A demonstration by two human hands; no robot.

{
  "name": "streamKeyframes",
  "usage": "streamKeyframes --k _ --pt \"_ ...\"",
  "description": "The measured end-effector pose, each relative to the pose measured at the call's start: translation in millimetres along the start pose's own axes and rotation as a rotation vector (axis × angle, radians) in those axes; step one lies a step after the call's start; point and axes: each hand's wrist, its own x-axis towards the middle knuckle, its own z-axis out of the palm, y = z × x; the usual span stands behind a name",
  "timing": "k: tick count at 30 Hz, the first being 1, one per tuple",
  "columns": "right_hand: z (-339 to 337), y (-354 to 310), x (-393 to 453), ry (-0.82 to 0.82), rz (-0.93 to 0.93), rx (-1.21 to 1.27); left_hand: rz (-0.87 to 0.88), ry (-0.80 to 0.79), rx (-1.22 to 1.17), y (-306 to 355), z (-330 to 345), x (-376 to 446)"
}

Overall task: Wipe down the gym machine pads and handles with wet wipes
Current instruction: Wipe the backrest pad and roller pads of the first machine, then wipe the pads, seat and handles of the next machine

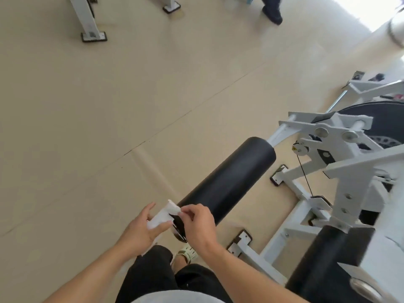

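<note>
A long black roller pad (231, 179) juts out from the white gym machine (341, 171) toward me. Just in front of its near end I hold a white wet wipe (162, 214) between both hands. My left hand (142, 230) lies under the wipe, fingers fairly straight, thumb over its lower edge. My right hand (196, 224) pinches the wipe's top corner right at the pad's end cap. A second black pad (323, 265) sits at the lower right.
Beige floor spreads to the left and ahead. White frame feet (239, 242) of the machine rest on the floor by my sandalled foot (185, 254). Another machine's legs (91, 29) stand far top left. A person's dark shoe (272, 13) is at the top.
</note>
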Motion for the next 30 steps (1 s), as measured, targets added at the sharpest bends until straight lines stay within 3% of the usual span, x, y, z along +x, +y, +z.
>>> streamKeyframes --k 3,8,11,15,18,23,30 --pt "-19.0 -25.7 -20.9 0.006 0.005 0.263 0.081 -0.042 -0.215 45.3 -14.6 -27.7" --pt "-36.3 -80.5 -34.1 0.1 -0.081 0.367 0.091 -0.029 -0.336 95.5 -28.9 -47.6" --pt "-33.2 -114.5 -36.2 0.098 -0.059 0.412 0.045 0.018 -0.402 99.2 -63.7 -47.1" --pt "-11.7 -179.6 -33.3 0.182 -0.062 0.445 0.115 0.134 -0.304 85.1 -141.9 -42.9" --pt "22.0 -236.8 -26.1 0.167 -0.107 0.471 0.126 0.135 -0.293 70.3 -203.8 -40.5" --pt "93.0 -337.8 -6.6 -0.016 -0.211 0.407 0.019 0.247 -0.922 45.6 -319.0 -43.9" --pt "150.9 -434.4 31.9 -0.154 -0.312 0.322 0.027 0.258 -1.455 19.8 -409.8 -35.8"
